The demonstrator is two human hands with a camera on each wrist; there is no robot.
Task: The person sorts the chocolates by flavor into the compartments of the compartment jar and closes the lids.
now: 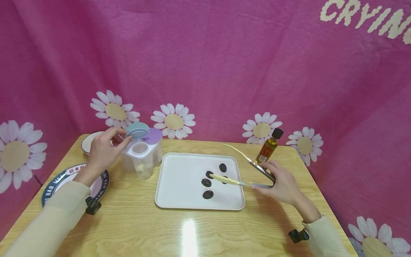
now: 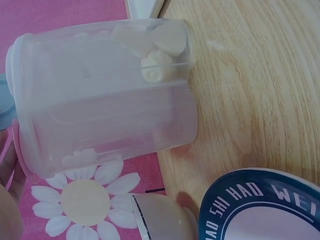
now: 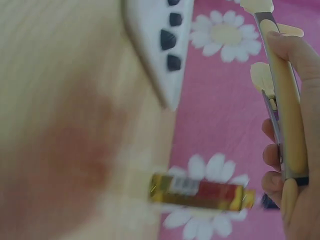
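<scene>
Tongs (image 1: 231, 180) with pale yellow ends are in the right hand (image 1: 282, 185), over the right part of the white tray (image 1: 183, 182). We see the fingers of this hand grasping them, with the thumb on one arm and the other fingers curled round the other arm; the two arms stand widely apart. On the tray we count five small dark pieces (image 1: 208, 194), and the lower tong end appears over one of them, but we cannot tell whether it touches.

The left hand (image 1: 104, 148) is at the clear container (image 1: 140, 159), which stands to the left of the tray. Its thumb and forefinger are at the edge of a raised bluish lid (image 1: 136, 134); we cannot tell whether they grasp it or only touch it. Below this lid we notice a round opening, and beside it a purple lid (image 1: 153, 136) lies down. Through the wall, we see some pale pieces (image 2: 159, 65) at the bottom of one compartment.

Near the left forearm there is a plate (image 1: 104, 180) with a dark blue rim, and a white bowl (image 1: 88, 142) is partly hidden behind the left hand. Just beyond the right hand, we find a black-capped bottle (image 1: 266, 150) on the wooden worktop (image 1: 144, 221)
</scene>
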